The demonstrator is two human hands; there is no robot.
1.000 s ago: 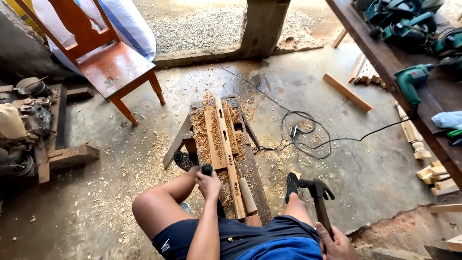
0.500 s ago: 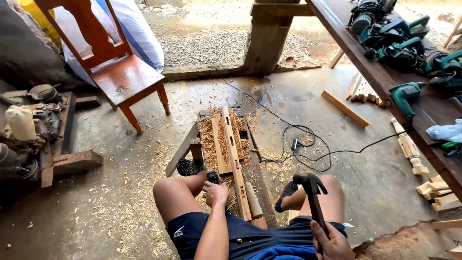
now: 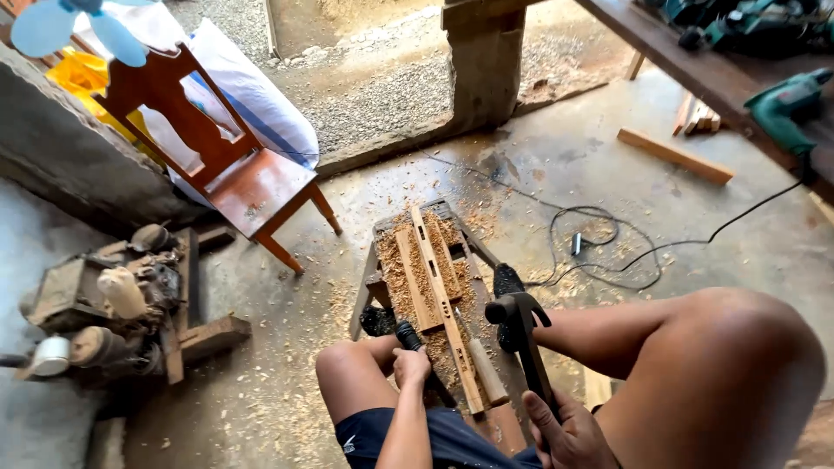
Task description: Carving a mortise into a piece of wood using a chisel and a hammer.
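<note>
Fingers of the right hand (image 3: 569, 434) wrap a claw hammer (image 3: 519, 334), head raised beside the slotted wooden strip (image 3: 441, 300). The left hand (image 3: 411, 366) grips a black-handled chisel (image 3: 408, 336) upright beside that strip on the low, shaving-strewn table (image 3: 382, 239).

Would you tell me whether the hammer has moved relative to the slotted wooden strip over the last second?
Yes: the hammer head has swung left and forward, toward the slotted strip.

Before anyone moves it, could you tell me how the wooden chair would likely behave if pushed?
The wooden chair looks rigid and fairly heavy: solid seat, thick back. Its slim legs on the rough concrete floor would probably drag rather than glide. Pushed high on the tall back, it might tip.
</note>
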